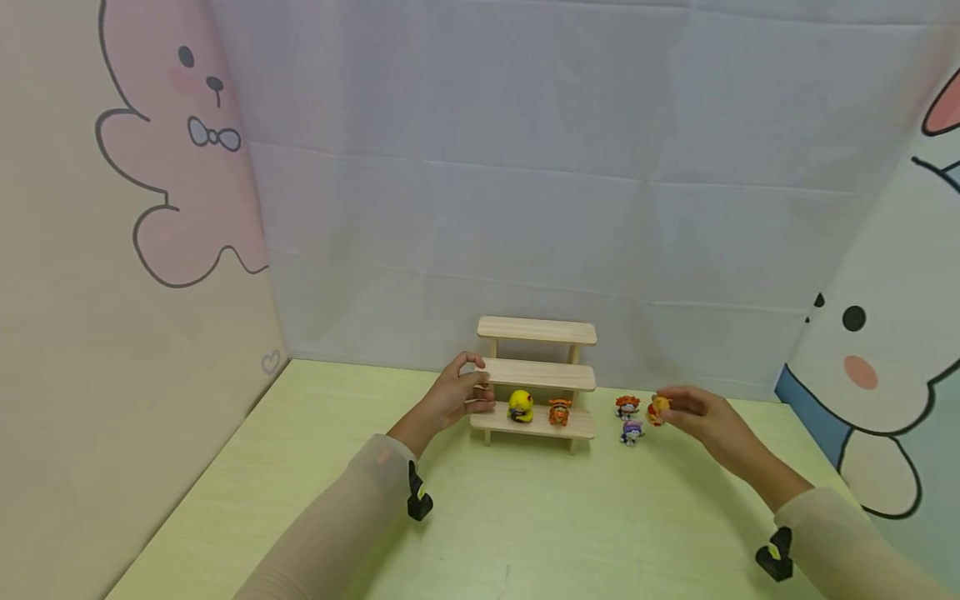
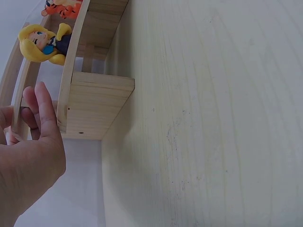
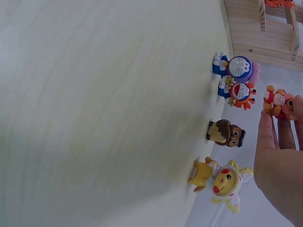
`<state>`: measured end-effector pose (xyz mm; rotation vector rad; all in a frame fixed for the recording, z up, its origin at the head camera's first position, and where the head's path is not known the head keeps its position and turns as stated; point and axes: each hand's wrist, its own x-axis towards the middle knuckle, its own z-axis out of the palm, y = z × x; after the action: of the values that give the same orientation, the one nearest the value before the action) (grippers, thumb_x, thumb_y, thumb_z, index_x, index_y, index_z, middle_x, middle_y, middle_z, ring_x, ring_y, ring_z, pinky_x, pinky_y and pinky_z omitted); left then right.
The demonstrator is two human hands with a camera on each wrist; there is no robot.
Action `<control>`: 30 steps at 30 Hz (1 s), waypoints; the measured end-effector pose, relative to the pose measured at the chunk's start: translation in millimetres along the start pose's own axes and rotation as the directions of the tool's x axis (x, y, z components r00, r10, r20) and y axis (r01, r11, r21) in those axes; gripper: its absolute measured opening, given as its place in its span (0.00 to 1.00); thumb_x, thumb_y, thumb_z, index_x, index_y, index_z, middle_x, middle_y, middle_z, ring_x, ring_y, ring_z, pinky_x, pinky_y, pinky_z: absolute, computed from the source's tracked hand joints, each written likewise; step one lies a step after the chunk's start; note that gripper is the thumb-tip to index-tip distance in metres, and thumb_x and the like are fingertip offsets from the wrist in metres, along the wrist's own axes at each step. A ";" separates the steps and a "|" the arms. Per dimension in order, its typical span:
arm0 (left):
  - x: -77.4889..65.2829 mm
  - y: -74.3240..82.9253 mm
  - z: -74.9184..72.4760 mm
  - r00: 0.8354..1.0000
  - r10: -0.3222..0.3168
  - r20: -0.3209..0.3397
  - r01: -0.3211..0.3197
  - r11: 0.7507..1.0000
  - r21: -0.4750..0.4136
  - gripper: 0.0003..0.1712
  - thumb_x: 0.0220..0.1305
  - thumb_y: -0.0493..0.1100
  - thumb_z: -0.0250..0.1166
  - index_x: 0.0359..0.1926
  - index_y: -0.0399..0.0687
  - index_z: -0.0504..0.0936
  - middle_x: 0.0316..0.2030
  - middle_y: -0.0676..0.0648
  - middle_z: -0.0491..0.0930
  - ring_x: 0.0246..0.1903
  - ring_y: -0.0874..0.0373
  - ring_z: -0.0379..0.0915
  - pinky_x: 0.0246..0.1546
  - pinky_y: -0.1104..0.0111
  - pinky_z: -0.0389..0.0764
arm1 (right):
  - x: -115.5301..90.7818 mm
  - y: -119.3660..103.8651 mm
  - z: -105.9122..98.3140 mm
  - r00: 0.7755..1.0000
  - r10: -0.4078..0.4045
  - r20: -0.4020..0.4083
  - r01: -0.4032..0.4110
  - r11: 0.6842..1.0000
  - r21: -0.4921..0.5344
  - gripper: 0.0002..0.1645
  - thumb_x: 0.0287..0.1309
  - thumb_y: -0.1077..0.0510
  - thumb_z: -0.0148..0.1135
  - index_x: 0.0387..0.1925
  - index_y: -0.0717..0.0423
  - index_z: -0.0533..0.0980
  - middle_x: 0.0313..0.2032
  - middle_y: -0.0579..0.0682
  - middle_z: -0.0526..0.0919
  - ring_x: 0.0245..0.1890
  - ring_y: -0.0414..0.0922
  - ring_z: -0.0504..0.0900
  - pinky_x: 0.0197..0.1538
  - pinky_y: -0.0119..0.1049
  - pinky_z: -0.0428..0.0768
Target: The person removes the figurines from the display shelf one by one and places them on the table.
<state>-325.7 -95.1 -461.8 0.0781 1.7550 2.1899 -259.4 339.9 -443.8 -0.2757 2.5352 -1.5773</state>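
Note:
My left hand point(image 1: 448, 398) grips the left end of a three-tier wooden display stand point(image 1: 536, 374) at its middle board, fingers curled at the edge. On the bottom board stand a yellow-haired figurine point(image 1: 521, 407) and an orange tiger figurine point(image 1: 559, 412). To the right of the stand, my right hand point(image 1: 703, 423) pinches a bear figurine point(image 3: 280, 102) in red and orange, held up off the table in the right wrist view. Close by stand a blue-and-white cat figurine with a purple hat point(image 1: 632, 432) and one with an orange crab hat point(image 1: 627, 407).
In the right wrist view, a brown owl figurine point(image 3: 226, 133) and a yellow figurine in a white hood point(image 3: 220, 179) stand along the table point(image 1: 465, 533). A white cloth backdrop point(image 1: 480, 217) hangs behind the stand. Side panels carry cartoon animals.

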 end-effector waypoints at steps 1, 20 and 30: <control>0.1 -0.1 -0.1 1.000 0.000 -0.001 0.000 1.000 0.000 0.10 0.77 0.38 0.60 0.52 0.52 0.69 0.34 0.43 0.77 0.31 0.52 0.82 0.42 0.58 0.90 | -1.3 2.2 -0.7 1.000 0.001 0.004 -0.001 1.000 0.005 0.34 0.74 0.50 0.61 0.71 0.65 0.66 0.64 0.65 0.75 0.51 0.31 0.80 0.56 0.33 0.83; -0.9 -0.3 1.6 1.000 0.014 -0.004 -0.014 1.000 0.004 0.09 0.78 0.38 0.59 0.52 0.51 0.69 0.35 0.43 0.76 0.31 0.52 0.81 0.40 0.59 0.90 | -10.8 36.7 5.2 1.000 0.015 0.018 -0.015 1.000 0.018 0.29 0.74 0.59 0.61 0.68 0.72 0.67 0.63 0.70 0.76 0.49 0.28 0.80 0.51 0.30 0.84; -2.2 0.4 1.5 1.000 0.010 -0.002 -0.009 1.000 0.003 0.10 0.77 0.37 0.59 0.52 0.51 0.69 0.34 0.42 0.77 0.31 0.52 0.81 0.40 0.60 0.90 | -12.9 42.0 8.3 0.999 0.035 0.002 -0.035 0.997 0.073 0.28 0.73 0.65 0.59 0.67 0.77 0.65 0.59 0.70 0.78 0.47 0.33 0.83 0.50 0.29 0.85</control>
<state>-323.3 -94.4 -460.7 0.0851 1.7621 2.1950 -248.3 353.8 -484.8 -0.2219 2.4617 -1.6525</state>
